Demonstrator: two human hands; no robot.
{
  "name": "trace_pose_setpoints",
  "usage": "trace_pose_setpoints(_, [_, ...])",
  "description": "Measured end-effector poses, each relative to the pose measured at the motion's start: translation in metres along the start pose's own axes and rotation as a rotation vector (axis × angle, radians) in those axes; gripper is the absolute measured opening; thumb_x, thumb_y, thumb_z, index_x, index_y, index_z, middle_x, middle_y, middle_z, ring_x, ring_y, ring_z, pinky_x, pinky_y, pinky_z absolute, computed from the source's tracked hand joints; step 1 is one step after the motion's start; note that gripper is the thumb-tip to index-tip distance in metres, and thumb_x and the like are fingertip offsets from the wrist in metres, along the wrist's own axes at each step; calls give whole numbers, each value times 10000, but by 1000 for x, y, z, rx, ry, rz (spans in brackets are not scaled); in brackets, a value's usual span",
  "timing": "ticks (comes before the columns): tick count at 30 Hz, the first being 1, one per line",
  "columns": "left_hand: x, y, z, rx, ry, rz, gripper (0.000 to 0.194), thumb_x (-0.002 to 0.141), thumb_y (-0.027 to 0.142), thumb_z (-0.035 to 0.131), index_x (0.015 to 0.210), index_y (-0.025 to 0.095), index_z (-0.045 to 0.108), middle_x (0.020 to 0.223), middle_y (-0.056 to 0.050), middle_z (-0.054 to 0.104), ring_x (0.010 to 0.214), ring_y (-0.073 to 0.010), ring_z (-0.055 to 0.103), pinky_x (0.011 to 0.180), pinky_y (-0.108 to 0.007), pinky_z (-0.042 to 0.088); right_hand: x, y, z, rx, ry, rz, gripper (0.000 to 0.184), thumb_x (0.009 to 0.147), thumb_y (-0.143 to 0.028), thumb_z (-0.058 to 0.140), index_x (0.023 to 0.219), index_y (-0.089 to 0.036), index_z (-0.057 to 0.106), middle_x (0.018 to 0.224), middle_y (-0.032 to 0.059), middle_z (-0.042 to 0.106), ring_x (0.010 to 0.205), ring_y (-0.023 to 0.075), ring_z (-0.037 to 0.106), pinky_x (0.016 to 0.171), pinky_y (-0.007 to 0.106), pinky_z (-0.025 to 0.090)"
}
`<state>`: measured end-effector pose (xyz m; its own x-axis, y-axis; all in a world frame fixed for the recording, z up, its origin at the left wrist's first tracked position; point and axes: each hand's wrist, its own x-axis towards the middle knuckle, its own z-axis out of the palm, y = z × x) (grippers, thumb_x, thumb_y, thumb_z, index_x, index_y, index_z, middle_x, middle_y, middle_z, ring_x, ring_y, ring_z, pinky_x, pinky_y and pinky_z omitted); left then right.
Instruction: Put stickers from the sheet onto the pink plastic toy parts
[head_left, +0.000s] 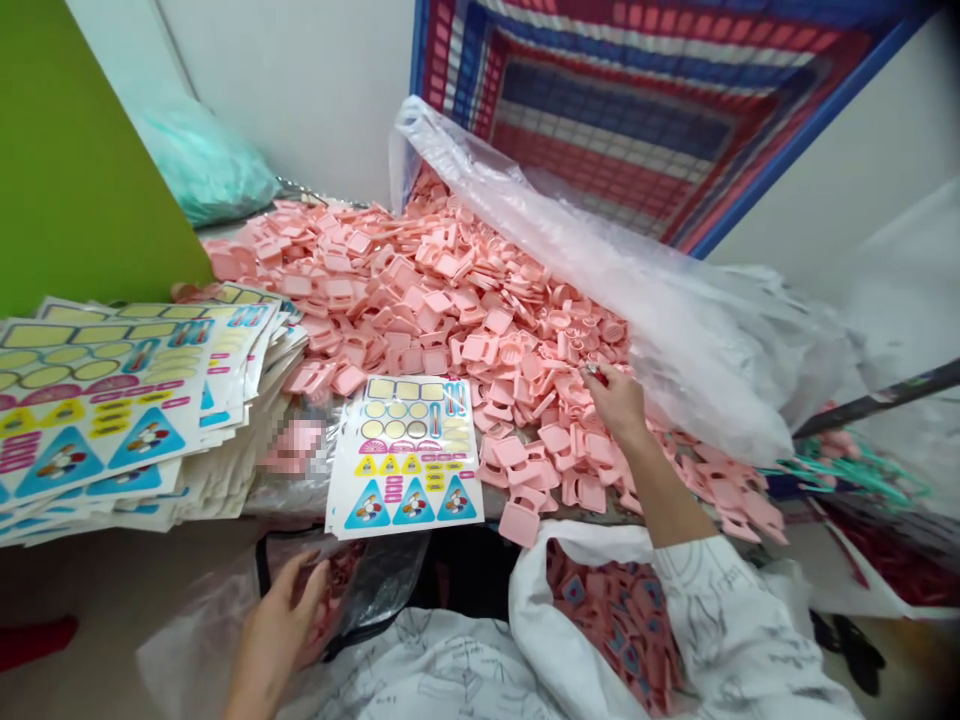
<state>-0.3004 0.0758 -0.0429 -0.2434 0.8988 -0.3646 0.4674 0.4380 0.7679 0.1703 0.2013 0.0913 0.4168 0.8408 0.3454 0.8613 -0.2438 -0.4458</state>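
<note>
A broad heap of small pink plastic pieces [420, 290], many square with a handle-like loop, covers the table. My right hand [619, 400] reaches into its right side, fingertips drawn together among the pieces; what they grip cannot be made out. Low on the left, my left hand [281, 615] is over a clear plastic bag [382, 590] containing pink pieces, its thumb and fingers apart. Between the hands and the heap lies a sticker sheet [409, 455] with yellow, pink and blue shapes. A white sack [529, 570] below my right forearm contains pink pieces bearing blue stickers.
A thick stack of similar sticker sheets [127, 420] stands at the left, beside a green panel [82, 170]. Clear plastic sheeting [585, 240] drapes over the heap's right side. Behind it leans a blue-framed crate [615, 120]. A green-tinted bag [202, 165] sits at the back left.
</note>
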Motion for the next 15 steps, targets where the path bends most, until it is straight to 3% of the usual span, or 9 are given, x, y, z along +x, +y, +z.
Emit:
trace_pose_setpoints(5, [-16, 45, 22, -211, -114, 61, 516, 715, 678, 589, 914, 211, 681, 514, 13, 579, 514, -205, 576, 480, -272, 434, 47, -33, 26, -30, -95, -144, 298, 913, -347, 487, 966, -194, 737, 940, 68, 728, 855, 202, 634, 743, 278, 418])
trace_pose_setpoints(10, [-30, 69, 51, -273, -201, 206, 508, 748, 661, 601, 923, 194, 694, 614, -15, 646, 566, -173, 577, 547, -258, 450, 80, -85, 58, -273, -220, 26, 358, 924, -465, 518, 1111, -239, 725, 1053, 105, 731, 988, 257, 660, 777, 323, 446])
trace_pose_setpoints(15, [-50, 69, 72, -257, -306, 219, 446, 831, 587, 537, 973, 193, 689, 689, -33, 671, 640, -176, 609, 606, -260, 475, 93, -101, 79, -313, -312, 99, 400, 842, -447, 656, 1112, -159, 726, 1132, 179, 704, 1103, 318, 635, 839, 361, 465])
